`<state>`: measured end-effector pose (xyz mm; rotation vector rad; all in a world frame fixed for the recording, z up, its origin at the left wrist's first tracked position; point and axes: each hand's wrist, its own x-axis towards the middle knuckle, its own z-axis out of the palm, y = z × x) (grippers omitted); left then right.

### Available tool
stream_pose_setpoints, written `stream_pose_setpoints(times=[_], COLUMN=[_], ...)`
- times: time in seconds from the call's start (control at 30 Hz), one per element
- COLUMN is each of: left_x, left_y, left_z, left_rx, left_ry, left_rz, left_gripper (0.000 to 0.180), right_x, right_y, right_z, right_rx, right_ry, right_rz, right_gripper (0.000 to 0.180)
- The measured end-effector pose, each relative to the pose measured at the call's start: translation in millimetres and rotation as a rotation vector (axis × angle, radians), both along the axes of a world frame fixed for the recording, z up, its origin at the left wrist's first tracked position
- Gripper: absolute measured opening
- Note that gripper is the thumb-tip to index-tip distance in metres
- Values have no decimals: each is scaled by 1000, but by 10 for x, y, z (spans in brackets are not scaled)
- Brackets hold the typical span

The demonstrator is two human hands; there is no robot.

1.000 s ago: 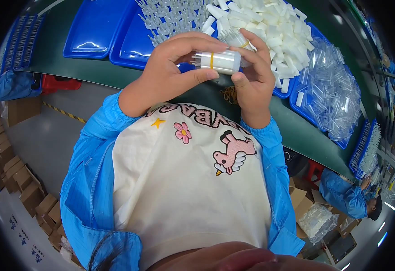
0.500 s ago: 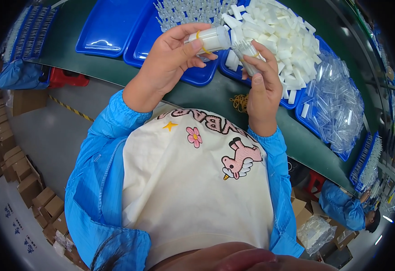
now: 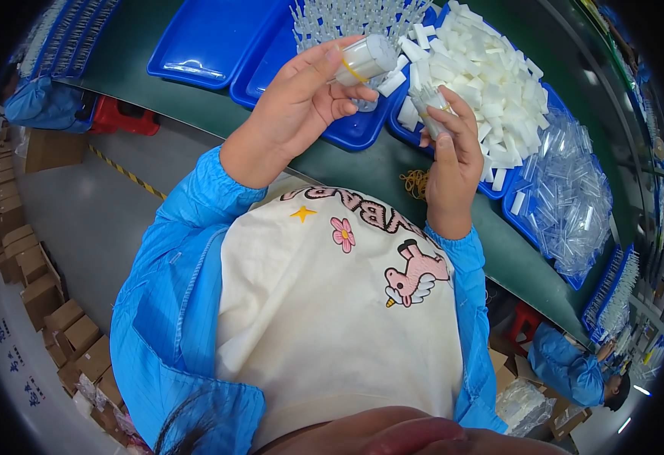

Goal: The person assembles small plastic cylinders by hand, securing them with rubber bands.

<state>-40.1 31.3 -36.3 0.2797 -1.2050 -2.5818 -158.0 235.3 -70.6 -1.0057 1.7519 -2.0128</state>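
Note:
My left hand [image 3: 290, 98] is closed around a short, thick bundle with a yellow rubber band [image 3: 356, 73] about it. The bundle [image 3: 377, 54] looks like clear tubing with white pieces in it, its round end tilted up to the right. Lower and to the right, my right hand [image 3: 455, 163] pinches a smaller bundle of clear, thin-tipped pieces [image 3: 427, 102], tips pointing up. The two bundles are apart. Behind them, white foam-like pieces [image 3: 487, 83] heap in a blue tray, and clear, spiky-tipped parts [image 3: 339, 23] stand in another. Loose yellow rubber bands [image 3: 414, 183] lie beside my right wrist.
A shallow blue tray [image 3: 199, 42] sits at the far left of the green table [image 3: 188, 114]. Clear plastic tubes [image 3: 563, 189] fill a tray at the right. A co-worker in blue [image 3: 567, 368] is at the lower right. Cardboard boxes [image 3: 55, 152] stand on the floor at left.
The view has shifted, so the trays sit farther right. My left hand has tipped its bundle's end upward, and the two bundles have drawn farther apart. Both hands keep their hold.

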Motion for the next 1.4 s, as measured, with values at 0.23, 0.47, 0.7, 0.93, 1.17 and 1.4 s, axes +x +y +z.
stream_pose_setpoints(times=[0.23,0.47,0.7,0.93,1.17,1.4], left_x=[-10,-100,-670,-1174,-1161,-682], left_y=[-119,-1396,-2401,-2676,-2270,-1253], left_z=[-46,-100,-79,-91,160,418], left_rx=[251,-475,-1884,-2170,-2215,-1904], left_ry=[90,-124,-206,-217,-86,109], left_rz=[33,483,676,476,324,553], left_gripper=[41,47,33,36,44,43], right_x=[27,14,21,17,-7,55], right_y=[-38,11,2,6,71,-65], right_z=[28,2,21,26,-47,36], right_rx=[21,6,25,27,43,-175], right_ry=[38,-4,-10,-3,15,-304], right_rz=[9,17,65,78,44,65], right_gripper=[27,25,26,26,24,49])
